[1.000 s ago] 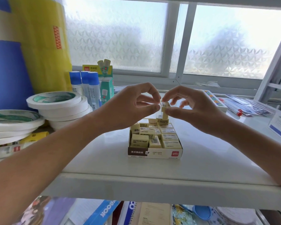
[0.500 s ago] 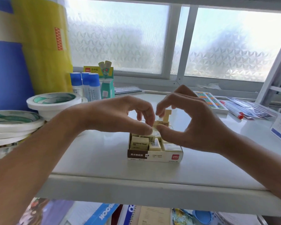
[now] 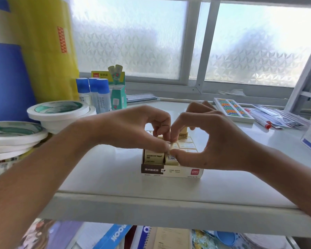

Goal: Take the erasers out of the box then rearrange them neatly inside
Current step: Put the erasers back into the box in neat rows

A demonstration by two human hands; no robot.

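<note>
One head-worn view — forward and down; close over the shelf point(image 3: 115, 180).

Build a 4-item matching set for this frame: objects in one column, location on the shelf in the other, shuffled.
Things:
1. eraser box
2. glue sticks
3. tape rolls
4. abacus

Places:
A. far right, near the window
B. centre front, under both hands
C. stacked at the left edge
D. upright, back left, by the green carton

Pairs: 1-B, 2-D, 3-C, 4-A
</note>
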